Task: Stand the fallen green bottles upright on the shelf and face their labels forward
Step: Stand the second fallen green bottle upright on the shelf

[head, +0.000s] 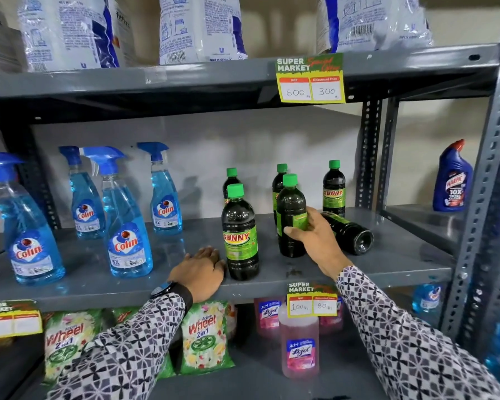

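Patterned sleeves come up from the bottom edge, one on each arm. Left hand (200, 272) lies flat, palm down, on the front lip of the grey shelf (104, 284), fingers together and gripping nothing, just left of the front bottle (239, 235). That bottle stands upright at the shelf's front edge with its SUNNY label facing forward.

Right of the front bottle and a little further back, the right hand (315, 238) is wrapped around the held bottle (291, 217), thumb across its front and fingers round the right side, clamped on it. This bottle is upright on the shelf; its green label is turned to the right, under the fingers, so the dark body faces forward.

Behind the right hand a fallen bottle (349, 233) lies on its side, base toward the camera, touching or just beside the hand. Further back than the front bottle stand three more green-capped bottles: one directly behind it (231, 180), one behind the held bottle (280, 180), and a rear right bottle (334, 189) with its label forward.

Left of the front bottle stand blue Colin sprays (127, 226). A price tag (312, 300) hangs on the shelf edge below the held bottle.
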